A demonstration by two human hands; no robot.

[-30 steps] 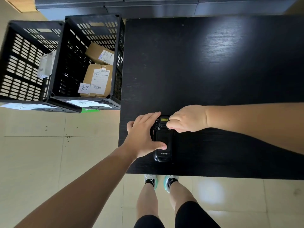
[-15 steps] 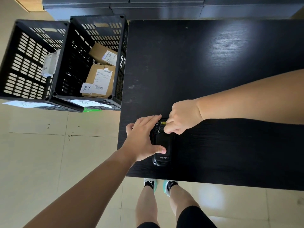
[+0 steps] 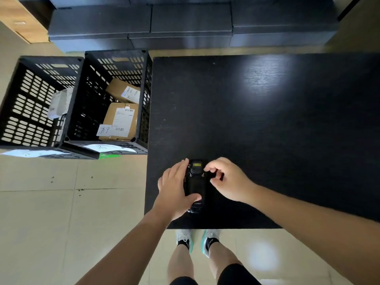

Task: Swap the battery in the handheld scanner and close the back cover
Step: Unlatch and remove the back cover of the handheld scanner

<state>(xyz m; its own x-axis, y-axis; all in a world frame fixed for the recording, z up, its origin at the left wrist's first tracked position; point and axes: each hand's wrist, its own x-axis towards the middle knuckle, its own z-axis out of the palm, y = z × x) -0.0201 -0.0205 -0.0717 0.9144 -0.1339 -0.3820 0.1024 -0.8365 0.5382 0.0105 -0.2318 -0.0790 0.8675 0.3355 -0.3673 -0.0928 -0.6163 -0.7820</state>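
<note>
The black handheld scanner [image 3: 196,183] lies back-up on the black table [image 3: 267,120], near its front left corner. A small yellow label [image 3: 196,164] shows at the scanner's far end, and two small screws sit just below it. My left hand [image 3: 174,190] grips the scanner's left side, with the thumb laid across the lower back. My right hand [image 3: 228,182] is at the upper right corner, index finger and thumb curled close together. Whether they pinch a dark part there is unclear. No loose battery or cover is visible.
Two black slotted crates stand on the floor left of the table: the nearer crate [image 3: 117,53] holds cardboard parcels [image 3: 121,120], the farther crate [image 3: 51,59] a white packet. Dark cabinets [image 3: 185,27] line the back. My feet [image 3: 197,239] are at the table's front edge.
My right hand has come off the scanner's top end and shifted to its upper right corner, uncovering the yellow label. The left hand keeps its grip.
</note>
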